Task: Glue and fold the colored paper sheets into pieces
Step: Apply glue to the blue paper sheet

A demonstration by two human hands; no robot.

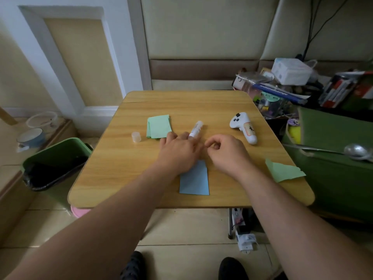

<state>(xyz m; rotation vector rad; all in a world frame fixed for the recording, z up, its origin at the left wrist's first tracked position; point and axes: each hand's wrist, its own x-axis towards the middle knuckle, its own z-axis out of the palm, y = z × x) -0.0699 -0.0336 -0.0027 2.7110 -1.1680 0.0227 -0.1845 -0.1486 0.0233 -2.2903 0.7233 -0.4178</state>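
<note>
1. Paper in blue (pixel 194 179) lies on the tabletop (pixel 125 158) near its front edge, its far end hidden under both hands.
2. At the far left stands a green bin (pixel 50 158) beside the tabletop.
3. A small clear cap (pixel 136 137) stands upright, just left of a folded green sheet (pixel 158 126).
4. The left hand (pixel 178 151) rests palm down, fingers straight, their tips touching the glue stick (pixel 195 129).
5. The right hand (pixel 227 152) has its fingers curled; whether they pinch the blue paper I cannot tell.
6. A white controller (pixel 243 126) lies further right.
7. Another green piece (pixel 282 170) lies at the right edge.
</note>
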